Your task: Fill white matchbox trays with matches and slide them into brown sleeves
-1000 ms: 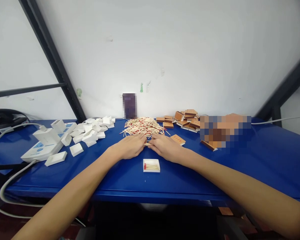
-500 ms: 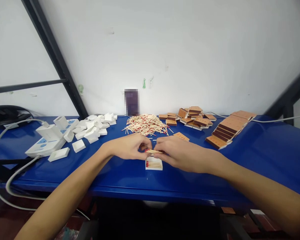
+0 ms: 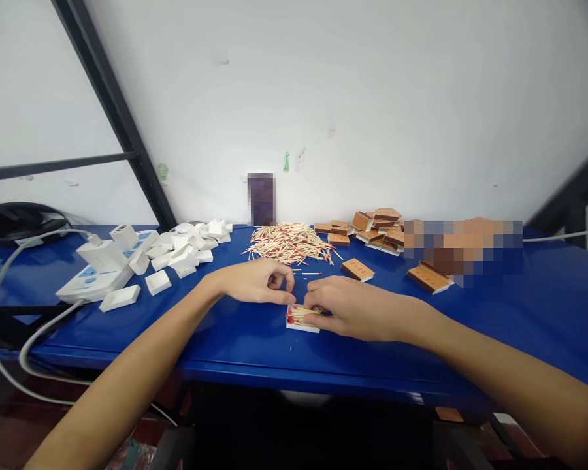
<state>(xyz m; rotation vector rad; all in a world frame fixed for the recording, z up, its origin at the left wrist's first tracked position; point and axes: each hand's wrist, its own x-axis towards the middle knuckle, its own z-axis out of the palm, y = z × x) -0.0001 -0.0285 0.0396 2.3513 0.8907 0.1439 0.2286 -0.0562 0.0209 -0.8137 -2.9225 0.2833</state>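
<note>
A small white matchbox tray [image 3: 301, 319] lies on the blue table [image 3: 245, 339] near its front edge, with red-tipped matches in it. My right hand [image 3: 353, 307] is curled over the tray's right end, pinching a small bundle of matches down into it. My left hand [image 3: 257, 282] rests just left of the tray, thumb and forefinger pinched at its far left corner; what they hold, if anything, is hidden. Behind both hands lies a loose pile of matches [image 3: 289, 241], and a single match [image 3: 312, 273] lies apart from it.
Several white inner trays [image 3: 176, 251] are heaped at the left, beside a white power strip [image 3: 95, 277] with grey cables. Brown matchbox sleeves [image 3: 377, 228] are piled at the right; one sleeve [image 3: 357, 269] lies by my right hand. A black frame post [image 3: 122, 130] slants behind.
Both hands drew back from the match pile toward me with a bundle of matches. The right hand has lowered the bundle into the white tray.
</note>
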